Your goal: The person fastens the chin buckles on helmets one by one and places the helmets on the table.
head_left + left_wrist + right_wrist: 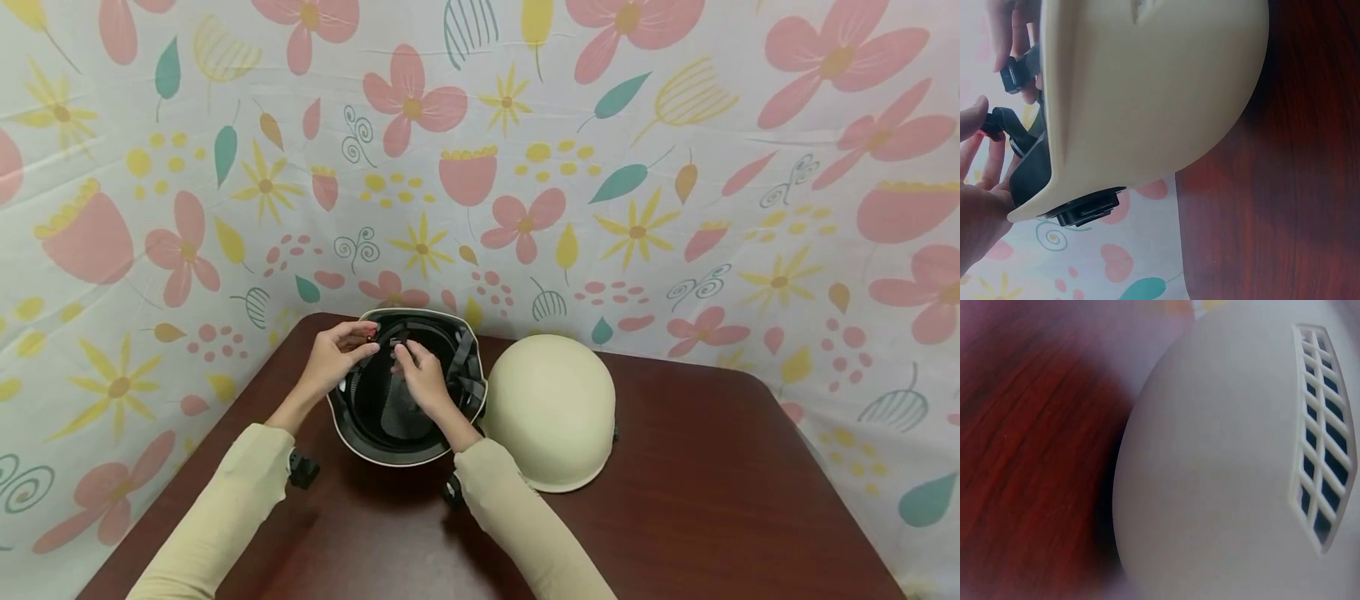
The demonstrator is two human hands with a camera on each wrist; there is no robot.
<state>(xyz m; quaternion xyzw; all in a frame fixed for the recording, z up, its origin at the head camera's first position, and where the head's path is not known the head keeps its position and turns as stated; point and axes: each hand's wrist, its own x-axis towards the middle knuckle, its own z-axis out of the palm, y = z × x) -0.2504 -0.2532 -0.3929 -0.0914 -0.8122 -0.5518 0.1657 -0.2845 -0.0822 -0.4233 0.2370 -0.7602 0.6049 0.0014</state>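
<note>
A cream helmet (347,433) lies upside down on the table, its black padded inside (408,412) facing up. At its upper left rim my left hand (330,360) pinches a black buckle piece with a red part (990,128), fixed to a short strap. My right hand (426,385), over the helmet's opening, grips the other black buckle piece (1013,76) on a webbing strap. The two pieces are apart, facing each other across a small gap. The right wrist view holds mostly the pale shell with a vent grille (1325,440); the right hand is hidden there.
A second cream helmet (551,408) sits dome up, right beside the first. Both stand on a dark reddish-brown table (712,483). Behind it hangs a flower-patterned cloth (517,108). A black fitting (1088,207) juts from the first helmet's side.
</note>
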